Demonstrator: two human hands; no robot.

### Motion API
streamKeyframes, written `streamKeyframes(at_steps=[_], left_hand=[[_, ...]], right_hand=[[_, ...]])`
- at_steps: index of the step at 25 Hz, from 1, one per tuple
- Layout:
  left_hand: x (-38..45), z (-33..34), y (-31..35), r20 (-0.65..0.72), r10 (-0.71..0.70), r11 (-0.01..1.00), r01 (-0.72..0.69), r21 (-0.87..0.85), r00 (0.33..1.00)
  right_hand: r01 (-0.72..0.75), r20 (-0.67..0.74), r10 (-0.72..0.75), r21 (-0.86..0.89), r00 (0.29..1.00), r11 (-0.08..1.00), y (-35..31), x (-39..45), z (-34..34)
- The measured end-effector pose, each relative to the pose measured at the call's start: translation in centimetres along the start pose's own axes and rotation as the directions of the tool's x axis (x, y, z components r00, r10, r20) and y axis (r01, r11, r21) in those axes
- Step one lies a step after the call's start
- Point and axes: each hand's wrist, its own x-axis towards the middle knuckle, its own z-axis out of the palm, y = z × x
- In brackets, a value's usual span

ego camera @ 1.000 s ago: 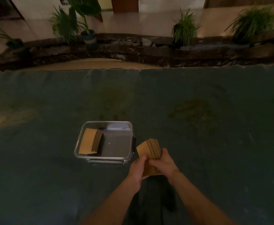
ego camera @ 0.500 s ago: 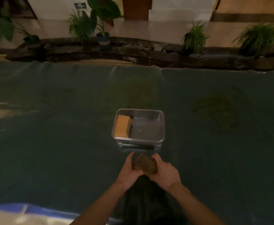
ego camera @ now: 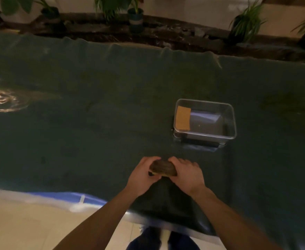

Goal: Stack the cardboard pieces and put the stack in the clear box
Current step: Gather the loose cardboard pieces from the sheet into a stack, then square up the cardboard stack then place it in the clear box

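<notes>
Both hands hold a stack of brown cardboard pieces (ego camera: 162,168) low over the dark green table cloth, near the table's front edge. My left hand (ego camera: 142,173) grips its left end and my right hand (ego camera: 186,173) grips its right end. The clear box (ego camera: 232,121) stands open on the cloth, farther away and to the right of my hands. Inside it, at its left end, an orange-brown stack of cardboard pieces (ego camera: 183,118) leans against the wall. The remaining floor of the box is bare.
The dark green cloth (ego camera: 94,114) covers the whole table, and its front edge (ego camera: 86,197) runs just below my hands. A bright light patch (ego camera: 1,100) lies at the far left. Potted plants (ego camera: 136,17) and a dark stone border stand beyond the far edge.
The view has swung left and down, so the box now sits to the right. My hands turned the held stack from upright to flat and lowered it near the cloth.
</notes>
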Motion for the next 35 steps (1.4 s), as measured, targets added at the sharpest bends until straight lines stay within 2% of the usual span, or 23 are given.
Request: streamKeyframes(at_steps=[7,14,16,18,21,23,26,30,31,33,35], left_hand=[[2.5,1.8,-2.7,0.01,0.011,0.998,-0.012,0.068,1.0],[2.8,3.3,-4.6,0.038,0.012,1.0,-0.011,-0.012,0.999],[3.0,1.3,-5.7,0.056,-0.06,0.99,0.067,-0.127,0.997],[3.0,-2.2,-7.4,-0.071,-0.142,0.931,0.109,-0.349,0.987],[2.3,-6.3,-8.9,-0.346,-0.281,0.803,0.022,-0.596,0.895],[2.1,-5.6,-8.0,-0.39,-0.317,0.743,-0.029,-0.669,0.865],[1.6,-0.1,-5.4,-0.281,-0.366,0.663,0.037,-0.748,0.887],[1.1,6.0,-3.4,0.057,-0.288,0.58,0.221,-0.784,0.956],[1.0,6.2,-3.4,0.085,-0.281,0.576,0.238,-0.782,0.956],[1.7,5.7,-4.1,0.048,-0.305,0.571,0.223,-0.79,0.951],[1.9,5.4,-4.6,0.058,-0.242,0.602,0.197,-0.774,0.968]], right_hand=[[-0.047,-0.004,0.047,-0.023,0.999,0.999,1.2,1.1,3.9],[-0.016,-0.003,0.016,-0.066,1.0,0.998,2.2,1.1,5.7],[-0.004,0.029,0.006,-0.063,1.0,0.998,2.4,1.3,5.7],[0.005,0.044,-0.002,-0.068,0.999,0.998,2.7,1.5,5.6],[0.001,0.055,0.003,-0.073,0.998,0.997,2.9,1.5,5.6],[-0.003,0.068,0.008,-0.066,0.998,0.998,2.7,1.5,5.6],[-0.007,0.072,0.012,-0.066,0.997,0.998,2.5,1.7,5.5],[-0.033,0.061,0.037,-0.069,0.997,0.997,2.5,1.7,5.5],[-0.03,0.055,0.034,-0.077,0.998,0.997,2.5,1.7,5.5],[-0.026,0.049,0.03,-0.076,0.998,0.997,2.5,1.6,5.7],[-0.041,0.029,0.043,-0.079,0.999,0.996,2.5,1.5,5.7]])
